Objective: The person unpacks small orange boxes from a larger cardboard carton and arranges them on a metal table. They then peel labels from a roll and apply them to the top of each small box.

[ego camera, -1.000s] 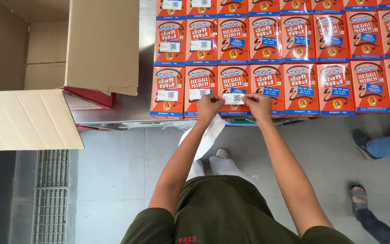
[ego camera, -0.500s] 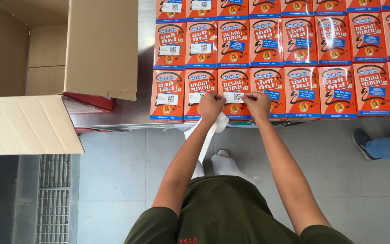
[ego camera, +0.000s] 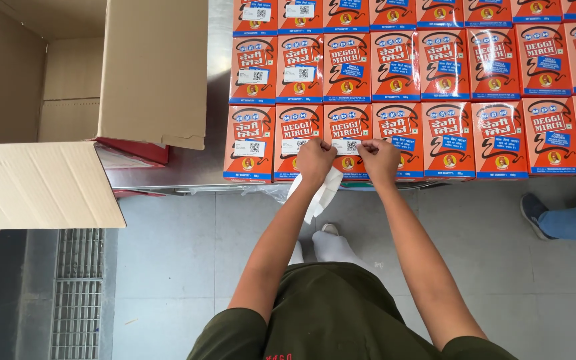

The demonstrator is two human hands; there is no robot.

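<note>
Wearer: olive-green shirt, white socks over a grey tiled floor [ego camera: 168, 267]; both bare forearms reach forward to the near edge of the bench [ego camera: 168, 175]
Left hand [ego camera: 315, 160]: fingers curled shut, pinching the left end of a small white label [ego camera: 352, 145]; a white strip of backing paper [ego camera: 321, 193] hangs down from under this hand, past the bench edge
Right hand [ego camera: 379, 159]: fingers curled shut, pinching the right end of the same label
White label: lying on the face of the third orange carton [ego camera: 347, 141] in the nearest row, at the near edge of the bench, held flat between both hands
Orange cartons [ego camera: 448, 87]: flat packets laid face up, edge to edge, in rows running back from the near edge to the far edge; several at the left already carry a white label
Cardboard box [ego camera: 101, 80]: large, brown, flaps open, on the left end of the bench; red packets [ego camera: 135, 150] show under its flap
Floor drain [ego camera: 78, 293]: metal grating, lower left
Other person: dark shoe and blue trouser leg [ego camera: 568, 217] on the floor at the right edge of view
</note>
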